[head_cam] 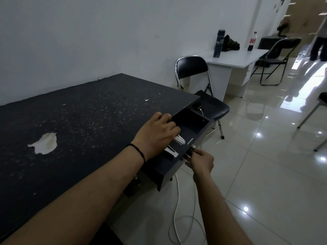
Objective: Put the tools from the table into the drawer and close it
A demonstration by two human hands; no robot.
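The dark drawer (194, 128) stands pulled out from the right edge of the black table (79, 124). My left hand (157, 133) reaches over the table edge into the drawer, fingers curled on a silver multi-tool (180, 139) held just above the drawer floor. A second silver and black tool (170, 152) lies in the drawer nearer to me, partly under my wrist. My right hand (200, 160) pinches the small metal drawer handle (192, 149) on the drawer front. A thin silver piece (190, 140) lies by the front wall.
A white torn patch (45, 143) marks the tabletop. A black folding chair (200, 85) stands right behind the drawer, with a small dark object and cable on its seat. A white cable (177, 209) loops on the tiled floor. A white desk (235, 59) with bottles is farther back.
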